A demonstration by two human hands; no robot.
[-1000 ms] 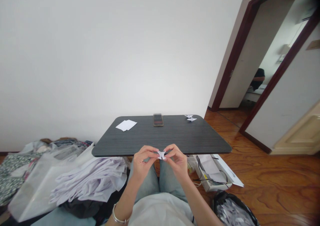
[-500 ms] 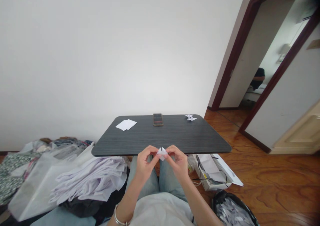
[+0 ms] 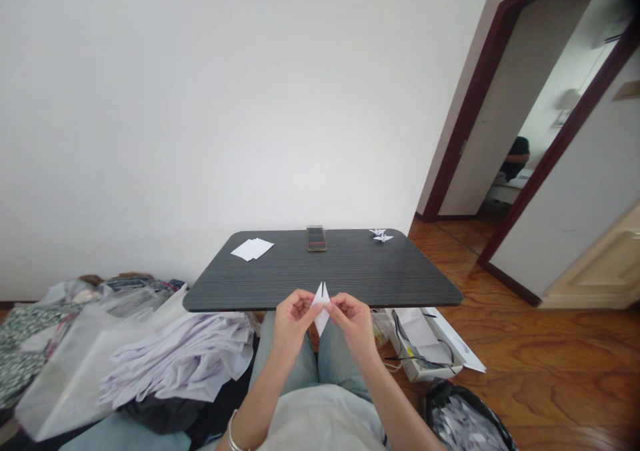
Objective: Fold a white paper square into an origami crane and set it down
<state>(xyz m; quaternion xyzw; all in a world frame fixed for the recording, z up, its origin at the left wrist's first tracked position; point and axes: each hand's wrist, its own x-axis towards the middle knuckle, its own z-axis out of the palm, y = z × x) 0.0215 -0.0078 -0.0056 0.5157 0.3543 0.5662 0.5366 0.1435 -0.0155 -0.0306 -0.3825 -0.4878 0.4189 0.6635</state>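
Between my hands, at the near edge of the dark table (image 3: 280, 278), is a small folded white paper (image 3: 321, 314). It has a long diamond shape, with two narrow points upward split by a slit and one point downward. My left hand (image 3: 294, 318) pinches its left side between thumb and fingers. On the right side, my right hand (image 3: 353, 321) pinches it in the same way. Two folded paper cranes (image 3: 383, 237) stand at the table's far right corner. White paper sheets (image 3: 252, 248) lie overlapping at the far left.
A phone (image 3: 317, 238) rests at the table's far edge by the wall. Piled clothes (image 3: 185, 354) lie at lower left. Right of my legs are a white box (image 3: 425, 351) with cables and a black bag (image 3: 465, 418) full of paper pieces. A doorway (image 3: 480, 124) stands at right.
The folded paper now shows as a long diamond with its two points up, where before it looked short and squat. Both hands keep their pinch and have shifted only slightly.
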